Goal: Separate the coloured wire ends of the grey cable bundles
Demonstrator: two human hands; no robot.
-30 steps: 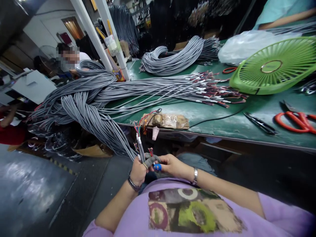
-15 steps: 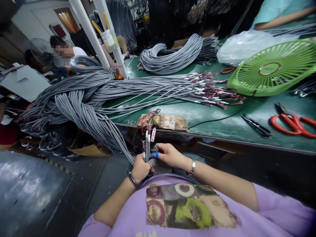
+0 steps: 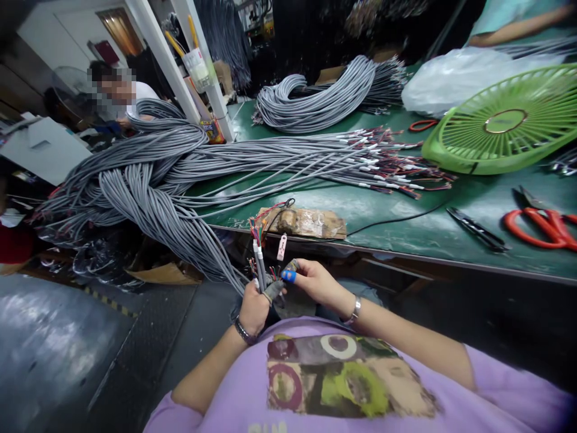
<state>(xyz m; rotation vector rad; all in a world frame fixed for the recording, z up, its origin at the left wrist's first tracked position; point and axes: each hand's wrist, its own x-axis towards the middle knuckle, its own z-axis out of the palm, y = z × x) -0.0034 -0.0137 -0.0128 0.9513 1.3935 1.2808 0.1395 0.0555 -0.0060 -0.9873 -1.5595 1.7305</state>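
Several grey cables [image 3: 260, 270] with white collars and coloured wire ends stand upright in my left hand [image 3: 255, 308], which is closed around them below the bench edge. A grey covering shows on its thumb. Close by on the right, my right hand [image 3: 311, 281] pinches at thin wire ends [image 3: 276, 273] near the left thumb; blue tape wraps one finger and another fingertip has a grey cover. What exactly lies between those fingertips is too small to make out. The long cable bundle [image 3: 180, 222] runs from the left hand up to the bench on the left.
On the green bench [image 3: 383, 231] lie a taped wooden block [image 3: 315, 223], black-handled pliers [image 3: 478, 230], red-handled scissors [image 3: 538, 225] and a green fan [image 3: 505, 120]. Rows of cables [image 3: 288, 156] and a coiled bundle [image 3: 324, 102] lie behind. A pink tag [image 3: 282, 247] hangs at the edge. Other people sit farther back.
The upright cables have tilted left in my left hand, and its covered thumb now shows across them. My right hand has shifted slightly right and up. Thin wires now show between the hands.
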